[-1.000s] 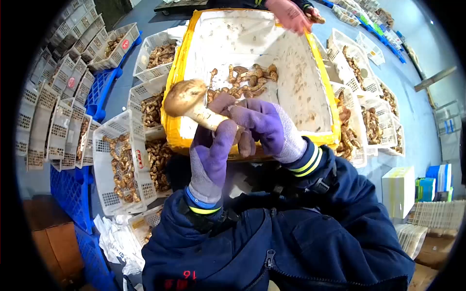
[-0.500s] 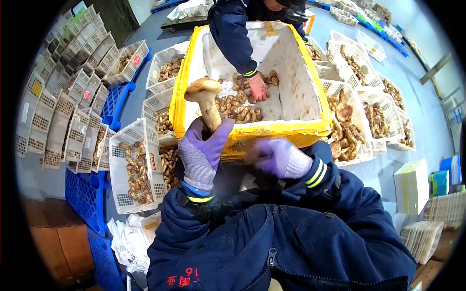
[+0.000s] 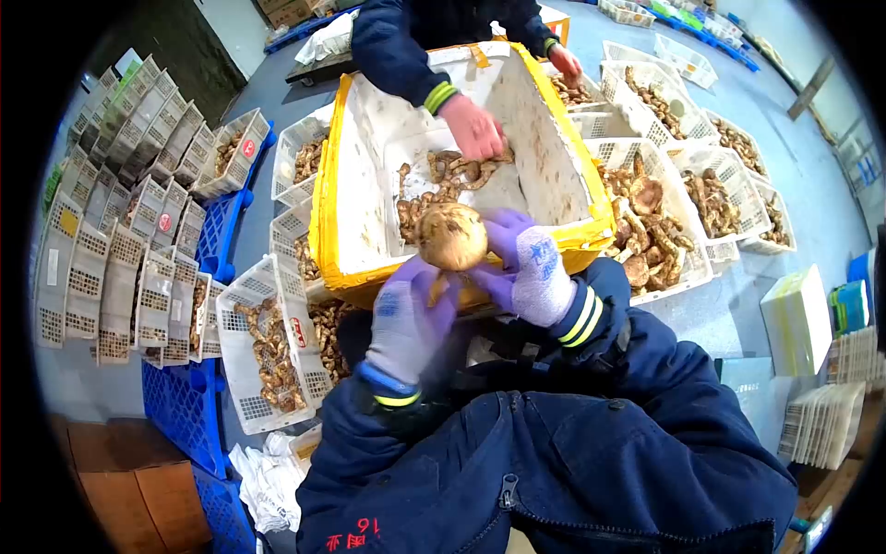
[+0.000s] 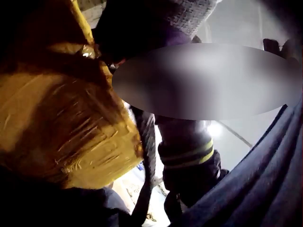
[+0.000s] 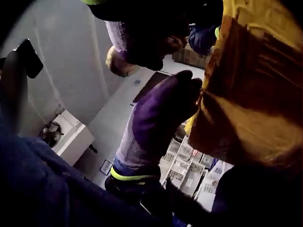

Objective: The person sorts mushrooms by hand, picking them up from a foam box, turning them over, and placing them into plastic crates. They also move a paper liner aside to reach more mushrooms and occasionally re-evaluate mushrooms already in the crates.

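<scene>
A large mushroom (image 3: 452, 236), its round brown cap facing up, stands above the near rim of the yellow-taped foam box (image 3: 369, 277). My left hand (image 3: 406, 319) grips its stem below the cap. From the right, the fingers and thumb of my right hand (image 3: 531, 270) curl against the cap and stem. Both hands wear purple-and-grey gloves. More mushrooms (image 3: 420, 208) lie on the box floor. In the right wrist view the cap (image 5: 120, 62) shows beside my right hand (image 5: 137, 45), with my left hand (image 5: 154, 113) below. The left wrist view is dark and partly blurred.
Across the box, another person's bare hand (image 3: 472, 129) reaches over the mushrooms inside, the other (image 3: 565, 63) over a crate. Mushroom-filled white crates stand left (image 3: 242, 369) and right (image 3: 688, 277). Stacked crates (image 3: 83, 268), blue pallets (image 3: 185, 406) and a cardboard box (image 3: 138, 480) are far left.
The mushroom has turned from sideways to cap-up. My right hand left it, then came back to it. The other person's hand has lifted from the box floor.
</scene>
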Demonstrator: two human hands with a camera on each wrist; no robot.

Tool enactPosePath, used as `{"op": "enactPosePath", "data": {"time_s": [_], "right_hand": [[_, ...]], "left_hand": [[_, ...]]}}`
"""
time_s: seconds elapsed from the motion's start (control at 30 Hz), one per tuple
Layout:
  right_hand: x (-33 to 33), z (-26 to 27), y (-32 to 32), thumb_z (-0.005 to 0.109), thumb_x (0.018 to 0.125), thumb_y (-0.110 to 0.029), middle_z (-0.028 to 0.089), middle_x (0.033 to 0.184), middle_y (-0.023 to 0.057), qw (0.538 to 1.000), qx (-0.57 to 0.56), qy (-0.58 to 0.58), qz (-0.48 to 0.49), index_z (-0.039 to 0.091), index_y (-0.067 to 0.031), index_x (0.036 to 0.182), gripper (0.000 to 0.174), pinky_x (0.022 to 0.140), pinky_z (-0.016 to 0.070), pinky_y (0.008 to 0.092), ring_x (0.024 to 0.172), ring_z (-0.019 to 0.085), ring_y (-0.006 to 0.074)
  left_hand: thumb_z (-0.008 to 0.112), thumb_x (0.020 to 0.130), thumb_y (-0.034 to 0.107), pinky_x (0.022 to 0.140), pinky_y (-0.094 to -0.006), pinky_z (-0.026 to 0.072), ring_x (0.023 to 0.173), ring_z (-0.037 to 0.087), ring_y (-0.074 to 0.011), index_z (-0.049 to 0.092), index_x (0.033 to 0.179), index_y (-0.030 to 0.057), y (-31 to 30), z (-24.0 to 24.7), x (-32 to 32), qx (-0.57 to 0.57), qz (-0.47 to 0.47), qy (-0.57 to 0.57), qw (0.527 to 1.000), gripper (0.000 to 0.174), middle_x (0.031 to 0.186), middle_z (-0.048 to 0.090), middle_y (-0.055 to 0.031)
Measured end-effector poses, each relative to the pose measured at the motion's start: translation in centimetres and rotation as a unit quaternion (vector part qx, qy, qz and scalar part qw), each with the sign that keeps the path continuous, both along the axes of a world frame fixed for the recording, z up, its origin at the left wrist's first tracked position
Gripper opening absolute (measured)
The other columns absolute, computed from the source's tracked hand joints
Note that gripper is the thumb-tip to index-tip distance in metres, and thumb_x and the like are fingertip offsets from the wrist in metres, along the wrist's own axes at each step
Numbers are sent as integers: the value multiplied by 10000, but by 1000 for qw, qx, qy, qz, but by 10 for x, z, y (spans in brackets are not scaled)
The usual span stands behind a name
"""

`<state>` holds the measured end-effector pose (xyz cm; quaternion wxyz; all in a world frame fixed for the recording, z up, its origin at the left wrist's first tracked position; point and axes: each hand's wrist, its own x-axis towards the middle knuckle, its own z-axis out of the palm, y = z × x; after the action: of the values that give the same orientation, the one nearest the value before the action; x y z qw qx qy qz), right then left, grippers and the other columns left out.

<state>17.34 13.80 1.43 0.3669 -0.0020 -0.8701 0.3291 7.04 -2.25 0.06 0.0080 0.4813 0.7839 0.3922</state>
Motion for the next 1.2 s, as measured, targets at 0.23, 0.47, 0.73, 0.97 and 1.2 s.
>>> {"op": "enactPosePath", "data": {"time_s": [0.23,0.47,0.73,0.97,1.2], "right_hand": [[1,1,10,659,795,-179,627,1006,163,990,108,-78,49,585,-28,1065,319,805,479,446,950,601,365],[14,4,-5,686,784,-150,638,993,164,983,35,-114,140,613,-32,1050,300,810,485,412,934,607,360],[15,27,9,603,876,-191,646,936,81,810,-535,-63,231,624,-3,1096,290,729,467,279,862,601,149],[6,-35,27,638,785,-66,559,734,74,768,-591,-138,205,663,-97,960,179,558,424,322,629,561,244],[11,-39,26,629,807,-118,622,873,129,774,-589,-109,205,635,-72,1041,239,676,474,353,742,607,284]], "left_hand": [[443,979,465,1071,-449,338,1256,459,-368,503,1324,11,8,56,11,167,-183,160,956,573,1306,535,-202],[295,1015,508,1027,-346,407,1154,568,-254,542,1259,-10,4,39,-10,130,-177,-280,935,624,1241,598,-158],[393,1026,355,872,-323,515,1001,621,-202,541,1249,-17,5,-14,-10,93,-94,-399,908,458,1152,616,-155],[438,993,432,734,-251,509,822,660,-170,614,1087,-9,21,29,19,-12,-133,-557,820,484,894,687,-100],[491,972,453,502,-231,424,522,556,-115,641,877,-10,29,31,22,-30,-115,-469,875,496,588,608,-57]]}}
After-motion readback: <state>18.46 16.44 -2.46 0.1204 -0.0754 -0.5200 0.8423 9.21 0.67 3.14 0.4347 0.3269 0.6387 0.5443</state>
